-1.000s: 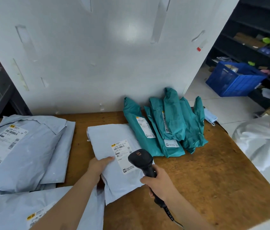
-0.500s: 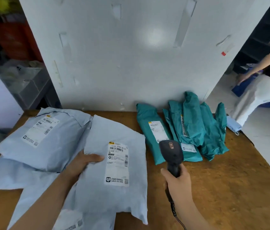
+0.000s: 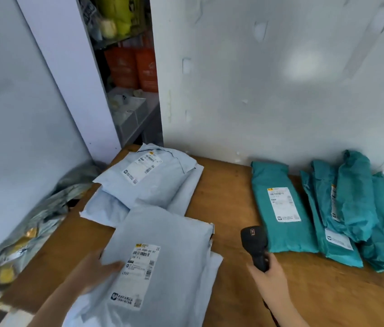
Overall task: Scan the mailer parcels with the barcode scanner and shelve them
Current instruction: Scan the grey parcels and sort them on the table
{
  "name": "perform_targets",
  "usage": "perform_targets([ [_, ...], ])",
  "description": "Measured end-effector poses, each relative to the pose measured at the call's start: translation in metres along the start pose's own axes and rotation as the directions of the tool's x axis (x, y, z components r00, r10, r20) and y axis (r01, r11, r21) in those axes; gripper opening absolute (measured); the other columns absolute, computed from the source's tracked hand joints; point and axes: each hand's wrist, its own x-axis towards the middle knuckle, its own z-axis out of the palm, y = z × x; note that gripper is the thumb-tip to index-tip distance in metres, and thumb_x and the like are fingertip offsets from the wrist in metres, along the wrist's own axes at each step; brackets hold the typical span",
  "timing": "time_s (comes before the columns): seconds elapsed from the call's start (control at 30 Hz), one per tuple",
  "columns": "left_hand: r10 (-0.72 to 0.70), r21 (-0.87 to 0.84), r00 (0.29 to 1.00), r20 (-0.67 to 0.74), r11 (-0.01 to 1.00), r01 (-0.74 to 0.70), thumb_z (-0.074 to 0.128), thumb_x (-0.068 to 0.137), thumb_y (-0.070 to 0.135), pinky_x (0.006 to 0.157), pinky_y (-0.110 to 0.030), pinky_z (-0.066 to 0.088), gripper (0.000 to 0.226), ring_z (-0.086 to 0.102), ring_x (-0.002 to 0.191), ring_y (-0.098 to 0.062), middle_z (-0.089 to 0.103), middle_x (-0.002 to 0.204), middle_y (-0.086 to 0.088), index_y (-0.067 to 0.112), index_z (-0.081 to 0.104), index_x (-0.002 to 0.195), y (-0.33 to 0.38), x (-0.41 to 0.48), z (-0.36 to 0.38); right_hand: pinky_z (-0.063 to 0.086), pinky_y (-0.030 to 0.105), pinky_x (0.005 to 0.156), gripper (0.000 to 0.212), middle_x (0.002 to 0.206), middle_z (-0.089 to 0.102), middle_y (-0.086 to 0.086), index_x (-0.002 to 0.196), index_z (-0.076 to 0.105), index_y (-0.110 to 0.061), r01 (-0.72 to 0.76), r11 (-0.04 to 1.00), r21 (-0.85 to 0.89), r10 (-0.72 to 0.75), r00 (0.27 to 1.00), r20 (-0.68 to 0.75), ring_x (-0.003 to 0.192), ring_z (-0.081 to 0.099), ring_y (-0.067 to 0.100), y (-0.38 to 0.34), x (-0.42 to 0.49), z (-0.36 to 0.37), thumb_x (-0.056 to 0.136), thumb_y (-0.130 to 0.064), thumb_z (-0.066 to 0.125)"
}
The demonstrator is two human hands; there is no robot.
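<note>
Left hand's (image 3: 96, 267) grey mailer (image 3: 162, 232), marked 0989, shifted left from scanner (image 3: 254, 244).

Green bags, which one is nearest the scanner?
The flat green bag at the left end of the row, white label facing up, just beyond the scanner. The other bags overlap in a heap farther right.

Wooden table (image 3: 233, 185), holding: one black barcode scanner (image 3: 254, 246), head up, gripped by the right hand (image 3: 271, 279). Left of the scanner: grey mailer (image 3: 162, 232), label up, its edge held by the left hand (image 3: 92, 272), thumb on top. Left of and beyond the scanner: stack of grey mailers (image 3: 153, 185). Right of the scanner: teal mailers (image 3: 356, 197), overlapping, against the white wall (image 3: 280, 102). Far left of the scanner: crinkled silver bag (image 3: 21, 237).
</note>
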Motion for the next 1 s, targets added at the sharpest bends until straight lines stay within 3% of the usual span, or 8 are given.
perform_targets([
  [0.1, 0.03, 0.22, 0.984, -0.176, 0.976, 0.01, 0.059, 0.068, 0.07, 0.097, -0.042, 0.042, 0.081, 0.05, 0.12, -0.03, 0.056, 0.125, -0.008, 0.012, 0.05, 0.125, 0.008, -0.012, 0.002, 0.047, 0.033, 0.074, 0.041, 0.099, 0.06, 0.004, 0.116, 0.044, -0.021, -0.01, 0.971, -0.24, 0.035, 0.994, 0.1, 0.084, 0.059, 0.021, 0.016, 0.005, 0.007, 0.083, -0.021, 0.068],
  [0.17, -0.053, 0.048, 0.988, -0.142, 0.997, 0.061, 0.062, 0.07, 0.068, 0.102, -0.039, 0.037, 0.093, 0.04, 0.13, -0.032, 0.044, 0.139, -0.013, 0.007, 0.039, 0.137, 0.003, -0.009, 0.002, 0.047, 0.035, 0.085, 0.052, 0.113, 0.06, 0.01, 0.127, 0.043, -0.014, -0.019, 0.937, -0.349, 0.061, 0.992, 0.111, 0.101, 0.06, 0.028, 0.029, 0.008, 0.011, 0.082, -0.022, 0.068],
  [0.3, -0.099, -0.267, 0.993, 0.071, 0.957, 0.114, 0.075, 0.059, 0.052, 0.078, -0.026, 0.044, 0.07, 0.061, 0.101, -0.021, 0.07, 0.098, 0.002, 0.009, 0.061, 0.112, 0.004, -0.014, 0.008, 0.038, 0.036, 0.104, 0.078, 0.141, 0.047, 0.014, 0.149, 0.028, -0.013, -0.07, 0.908, -0.414, 0.109, 0.991, 0.073, 0.127, 0.047, 0.032, 0.046, 0.008, 0.02, 0.083, -0.026, 0.067],
  [0.47, -0.12, -0.334, 0.992, 0.042, 0.934, 0.128, 0.078, 0.058, 0.063, 0.096, -0.036, 0.045, 0.1, 0.057, 0.109, -0.027, 0.058, 0.13, -0.012, 0.002, 0.049, 0.132, -0.003, -0.008, 0.012, 0.034, 0.04, 0.11, 0.083, 0.147, 0.039, 0.012, 0.153, 0.016, -0.017, -0.102, 0.68, -0.726, 0.066, 0.995, -0.077, 0.133, 0.038, 0.031, 0.035, -0.009, 0.032, 0.087, -0.043, 0.058],
  [0.57, -0.09, -0.396, 0.993, 0.074, 0.911, 0.113, 0.078, 0.071, 0.037, 0.073, -0.031, 0.051, 0.06, 0.066, 0.086, -0.023, 0.074, 0.094, -0.005, 0.004, 0.06, 0.117, 0.004, -0.012, 0.014, 0.042, 0.046, 0.103, 0.071, 0.136, 0.051, 0.021, 0.142, 0.042, -0.006, 0.127, 0.79, -0.6, -0.226, 0.97, -0.093, 0.123, 0.051, 0.036, 0.04, -0.025, 0.055, 0.081, -0.025, 0.073],
  [0.67, -0.083, -0.448, 0.99, 0.111, 0.885, 0.125, 0.079, 0.07, 0.031, 0.065, -0.032, 0.053, 0.043, 0.071, 0.08, -0.026, 0.076, 0.074, -0.003, 0.006, 0.066, 0.103, 0.011, -0.017, 0.013, 0.032, 0.034, 0.113, 0.075, 0.143, 0.05, 0.006, 0.143, 0.041, -0.012, 0.0, 0.99, -0.144, 0.038, 0.964, 0.262, 0.133, 0.045, 0.023, 0.022, -0.048, 0.085, 0.082, -0.048, 0.068],
  [0.87, -0.077, -0.465, 0.99, 0.118, 0.877, 0.123, 0.088, 0.04, 0.049, 0.088, -0.047, 0.055, 0.082, 0.071, 0.09, -0.029, 0.075, 0.097, -0.008, 0.012, 0.065, 0.111, 0.007, -0.017, 0.011, 0.047, 0.039, 0.1, 0.111, 0.118, 0.069, -0.003, 0.121, 0.057, -0.024, -0.398, 0.848, 0.351, 0.178, 0.836, 0.519, 0.11, 0.063, 0.018, -0.001, -0.059, 0.115, 0.024, -0.07, 0.085],
  [1.0, -0.067, -0.468, 0.991, 0.112, 0.877, 0.112, 0.087, 0.052, 0.047, 0.084, -0.039, 0.055, 0.076, 0.069, 0.091, -0.024, 0.072, 0.098, -0.003, 0.014, 0.058, 0.114, 0.012, -0.024, 0.01, 0.055, 0.034, 0.074, 0.064, 0.104, 0.076, 0.006, 0.119, 0.064, -0.012, -0.477, 0.797, 0.372, 0.222, 0.803, 0.553, 0.097, 0.07, 0.025, -0.007, -0.054, 0.116, 0.064, -0.033, 0.087],
])
